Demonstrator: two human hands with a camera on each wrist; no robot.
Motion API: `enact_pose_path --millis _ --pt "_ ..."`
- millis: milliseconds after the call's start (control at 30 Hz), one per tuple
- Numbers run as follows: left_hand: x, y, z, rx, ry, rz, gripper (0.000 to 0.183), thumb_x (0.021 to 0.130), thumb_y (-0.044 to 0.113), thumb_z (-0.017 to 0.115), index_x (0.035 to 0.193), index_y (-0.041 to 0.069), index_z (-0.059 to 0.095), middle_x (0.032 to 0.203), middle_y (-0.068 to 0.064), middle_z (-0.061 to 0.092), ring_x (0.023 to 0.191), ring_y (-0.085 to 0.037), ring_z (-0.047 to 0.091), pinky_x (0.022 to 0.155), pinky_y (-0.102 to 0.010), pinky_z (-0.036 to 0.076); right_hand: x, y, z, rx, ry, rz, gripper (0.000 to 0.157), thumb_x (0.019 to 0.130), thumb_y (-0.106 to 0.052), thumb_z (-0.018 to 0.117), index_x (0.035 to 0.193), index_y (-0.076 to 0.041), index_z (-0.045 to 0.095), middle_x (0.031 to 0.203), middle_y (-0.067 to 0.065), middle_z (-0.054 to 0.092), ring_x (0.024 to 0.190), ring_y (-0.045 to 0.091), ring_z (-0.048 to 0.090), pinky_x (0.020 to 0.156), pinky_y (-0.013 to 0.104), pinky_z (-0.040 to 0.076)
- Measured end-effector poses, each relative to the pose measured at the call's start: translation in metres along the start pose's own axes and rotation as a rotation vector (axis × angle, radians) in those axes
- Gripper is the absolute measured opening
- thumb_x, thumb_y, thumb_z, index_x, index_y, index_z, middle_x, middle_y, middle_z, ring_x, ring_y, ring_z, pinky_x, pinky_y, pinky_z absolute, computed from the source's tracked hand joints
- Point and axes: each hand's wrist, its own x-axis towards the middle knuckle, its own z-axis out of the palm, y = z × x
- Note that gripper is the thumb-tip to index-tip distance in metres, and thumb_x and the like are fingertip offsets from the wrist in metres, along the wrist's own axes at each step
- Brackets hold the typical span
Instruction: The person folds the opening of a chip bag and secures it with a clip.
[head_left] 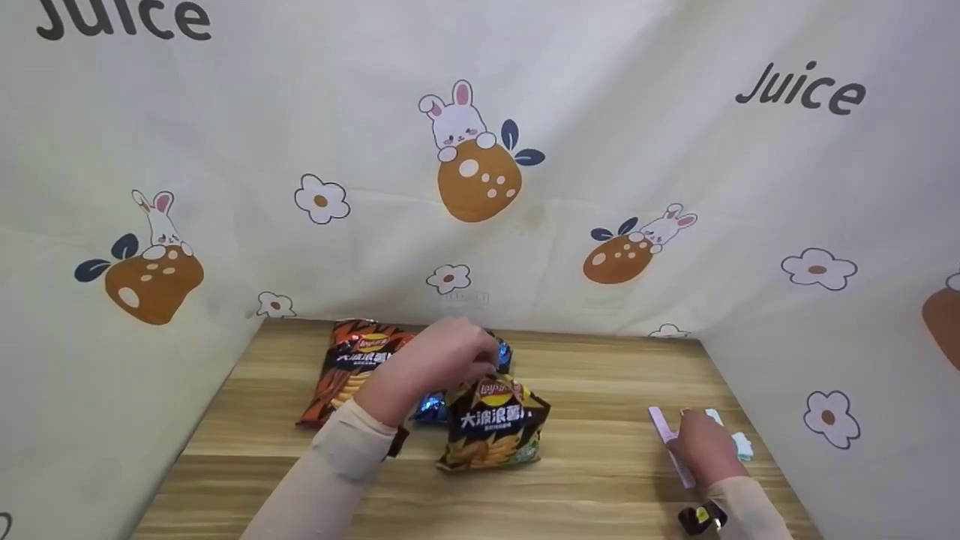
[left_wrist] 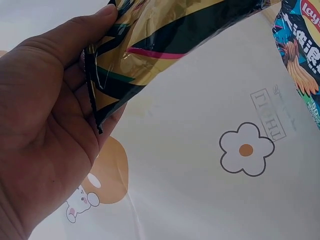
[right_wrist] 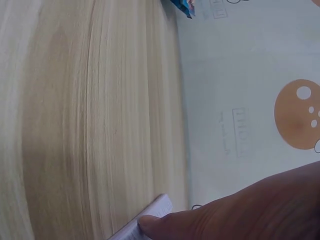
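My left hand [head_left: 457, 349] pinches the top corner of a black-and-gold Lay's chip bag [head_left: 495, 424]. The bag hangs front outward; in the left wrist view the thumb lies along the crimped end of its gold-and-black foil [left_wrist: 160, 45]. Over at the right side of the table, my right hand [head_left: 705, 446] reaches down around a long, narrow purple pack [head_left: 660, 424]. The right wrist view has the thumb pressed on that purple pack [right_wrist: 162, 204], with the other fingers hidden. Pale blue pieces [head_left: 742, 446] show beside this hand.
Behind the left arm lies a red-and-black Lay's bag [head_left: 352, 367]. A blue chip bag [head_left: 431, 409] is partly covered by the left hand and the held bag. A printed curtain [head_left: 375, 255] closes off the back and sides of the wooden table [head_left: 592, 480].
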Motion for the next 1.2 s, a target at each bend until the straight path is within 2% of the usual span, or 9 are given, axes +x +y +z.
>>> enact_pose_path --millis 267,400,467,633,733,900,1067,1200 --pt "0.001 0.002 -0.002 -0.001 -0.013 -0.015 0.007 0.104 0.022 0.08 0.102 0.018 0.086 0.089 0.007 0.076 0.072 -0.008 0.065 0.068 -0.027 0.059 -0.002 0.0 0.001 0.009 0.042 -0.007 0.021 0.085 -0.007 0.083 0.084 0.002 0.064 0.077 0.009 0.062 0.067 0.028 0.057 0.057 0.05 0.053" --pt "0.002 0.002 -0.003 0.004 -0.022 -0.02 0.006 0.104 0.021 0.081 0.102 0.019 0.085 0.088 0.007 0.076 0.072 -0.008 0.065 0.069 -0.027 0.059 0.001 0.002 -0.002 0.067 0.053 -0.01 0.019 0.091 -0.009 0.075 0.093 0.008 0.066 0.081 0.013 0.067 0.072 0.029 0.061 0.062 0.053 0.056" --pt "0.002 0.002 -0.002 0.004 -0.023 -0.02 0.005 0.104 0.021 0.081 0.103 0.019 0.085 0.088 0.008 0.076 0.072 -0.008 0.065 0.069 -0.027 0.059 0.004 -0.001 -0.003 0.16 0.046 -0.013 0.021 0.095 -0.011 0.072 0.097 0.01 0.07 0.084 0.013 0.07 0.074 0.028 0.065 0.065 0.05 0.058" --pt "0.003 0.0 0.001 0.016 0.002 0.004 0.005 0.102 0.019 0.082 0.102 0.018 0.086 0.089 0.007 0.077 0.072 -0.007 0.065 0.07 -0.028 0.059 0.005 -0.021 -0.006 0.57 -0.021 -0.024 0.026 0.102 -0.012 0.075 0.114 0.01 0.074 0.099 0.011 0.076 0.086 0.023 0.072 0.073 0.038 0.063" --pt "0.003 0.0 0.001 0.01 0.008 0.011 0.005 0.103 0.019 0.082 0.103 0.017 0.086 0.089 0.006 0.077 0.07 -0.007 0.065 0.069 -0.027 0.059 0.001 -0.04 -0.01 0.701 -0.01 -0.073 0.03 0.103 -0.012 0.078 0.123 0.01 0.074 0.109 0.013 0.078 0.095 0.021 0.073 0.078 0.036 0.064" --pt "0.004 0.001 0.002 -0.004 -0.011 -0.003 0.007 0.104 0.02 0.08 0.105 0.016 0.086 0.09 0.005 0.077 0.069 -0.006 0.065 0.068 -0.026 0.059 -0.007 -0.074 -0.025 0.728 0.056 -0.157 0.028 0.103 -0.014 0.079 0.126 0.003 0.076 0.109 0.009 0.077 0.098 0.019 0.072 0.085 0.033 0.064" --pt "0.004 0.001 0.001 -0.016 -0.023 -0.015 0.008 0.105 0.02 0.079 0.107 0.016 0.086 0.091 0.005 0.078 0.069 -0.006 0.066 0.068 -0.026 0.059 -0.016 -0.104 -0.035 0.744 0.124 -0.31 0.014 0.099 -0.005 0.082 0.113 -0.007 0.08 0.101 0.004 0.078 0.093 0.019 0.071 0.082 0.029 0.06" --pt "0.003 0.002 0.0 -0.024 -0.028 -0.01 0.008 0.105 0.02 0.079 0.107 0.016 0.086 0.091 0.005 0.078 0.07 -0.006 0.066 0.068 -0.026 0.059 -0.023 -0.124 -0.038 0.725 0.172 -0.426 0.017 0.096 -0.004 0.085 0.104 -0.018 0.083 0.095 -0.004 0.076 0.089 0.017 0.07 0.08 0.029 0.058"
